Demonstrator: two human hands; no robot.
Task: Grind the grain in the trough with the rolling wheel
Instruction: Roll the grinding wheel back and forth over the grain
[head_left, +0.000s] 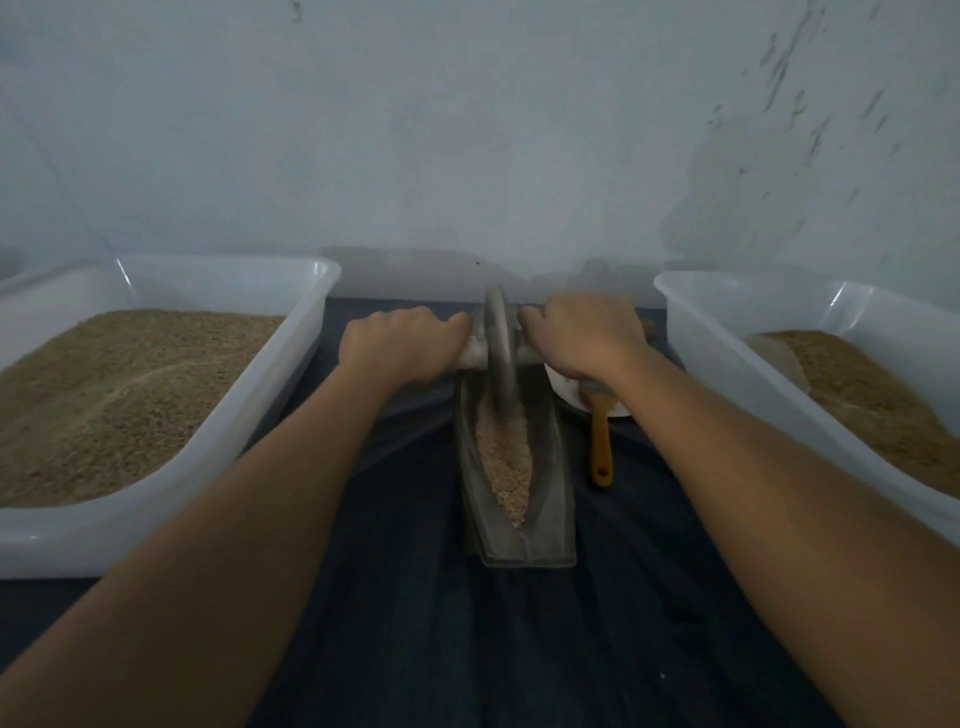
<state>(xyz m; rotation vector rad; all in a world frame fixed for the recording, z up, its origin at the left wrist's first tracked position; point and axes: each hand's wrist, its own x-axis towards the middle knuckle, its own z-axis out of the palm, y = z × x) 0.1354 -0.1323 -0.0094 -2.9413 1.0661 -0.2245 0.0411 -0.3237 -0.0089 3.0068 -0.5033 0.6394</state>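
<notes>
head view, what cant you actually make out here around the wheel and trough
- Axle handles: wrapped by the left hand and right hand, only stubs beside the wheel show.
- Far end of the trough: hidden behind wheel and hands.
- Wheel's lower rim: motion-blurred where it meets the grain.
- White dish and brush head: covered by the right wrist.
- Both tubs: cut off by the frame edges.

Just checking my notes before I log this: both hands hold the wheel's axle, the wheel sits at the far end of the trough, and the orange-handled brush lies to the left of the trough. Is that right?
Not quite. The head view shows the orange-handled brush lying to the right of the trough, not the left. The rest stands: the left hand and right hand each grip the axle, and the wheel sits at the trough's far end.
</notes>
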